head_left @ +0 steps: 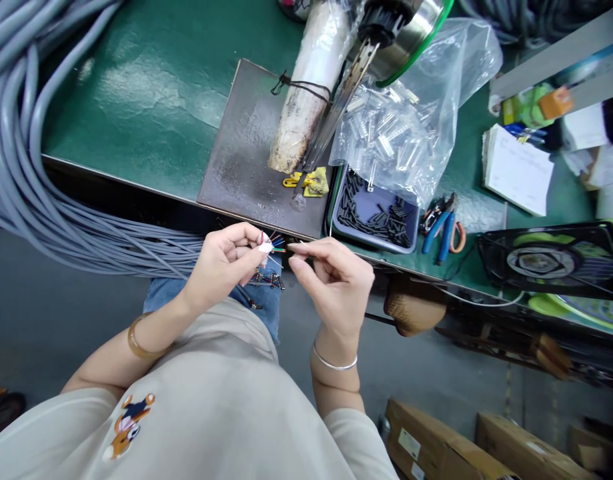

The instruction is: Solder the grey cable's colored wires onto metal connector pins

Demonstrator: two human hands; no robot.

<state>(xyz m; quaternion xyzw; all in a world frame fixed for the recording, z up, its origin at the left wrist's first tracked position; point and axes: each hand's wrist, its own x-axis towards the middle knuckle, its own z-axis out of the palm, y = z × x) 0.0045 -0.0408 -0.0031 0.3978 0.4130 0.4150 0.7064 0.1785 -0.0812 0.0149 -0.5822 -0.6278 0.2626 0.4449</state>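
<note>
At the front edge of the bench, my left hand (223, 263) pinches the fanned-out coloured wires (278, 244) of a cable end between thumb and fingers. Red, blue, green and white strands stick out to the right. Close beside their tips, my right hand (339, 270) has thumb and forefinger brought together. Whatever lies between those fingertips is too small to name. Below the wires, several finished-looking cable ends (269, 279) with metal tips rest by my lap. A thick bundle of grey cable (111, 227) runs in from the left, passing behind my left hand.
A soldering iron (331, 110) leans over a dark board (246, 147) beside a yellow sponge (316, 183). Right of it stand a tray (413, 233) of short black tubes, a plastic bag (436, 127) of clear parts, blue-handled pliers (440, 233), a notepad (519, 170) and a fan (546, 260).
</note>
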